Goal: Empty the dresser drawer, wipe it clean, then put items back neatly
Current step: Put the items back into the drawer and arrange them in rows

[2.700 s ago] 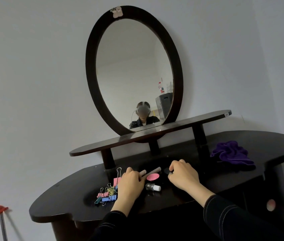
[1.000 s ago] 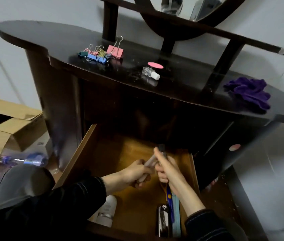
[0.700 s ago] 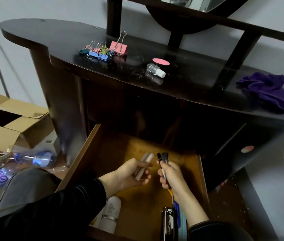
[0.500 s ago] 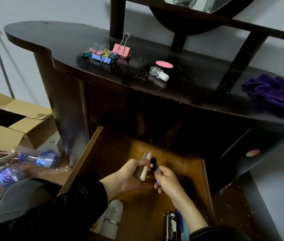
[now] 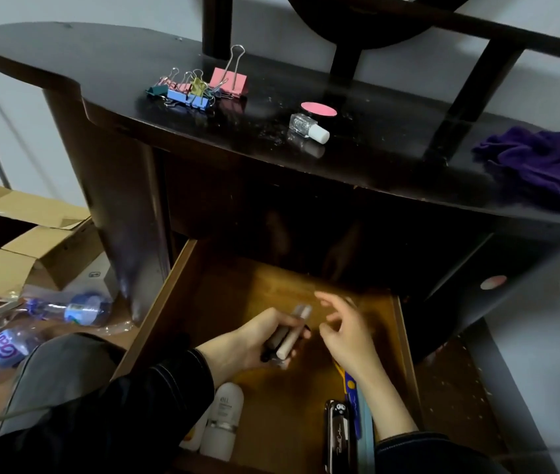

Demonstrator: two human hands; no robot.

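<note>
Wooden drawer (image 5: 182, 302) is pulled open below the dark dresser top (image 5: 66, 63). Left hand (image 5: 254, 343) is held over the drawer's middle, clenched around a bundle of slim cosmetic sticks (image 5: 287, 335): a beige one, a dark one and a clear-capped one are seen, exact count cannot be told. Right hand (image 5: 347, 333) is held just beside it, fingers loosely spread, nothing gripped, slightly blurred.

At the drawer's near left corner a white roll-on bottle (image 5: 222, 422) is laid, partly hidden by the left sleeve (image 5: 117, 415). Along the right wall, near the front edge, a black stapler-like item (image 5: 336, 436) and blue flat items (image 5: 357, 405) are laid side by side, partly covered by the right forearm.

On the dresser top, a pile of coloured binder clips (image 5: 196, 88) is seen toward the left back edge; a small clear bottle with white cap (image 5: 307, 127) is lying on its side near the middle, a pink disc (image 5: 318, 109) just behind it. A purple cloth (image 5: 538, 165) is bunched at the right end.

Cardboard box (image 5: 15, 234) and plastic bottles (image 5: 70, 309) are seen on the floor at left
</note>
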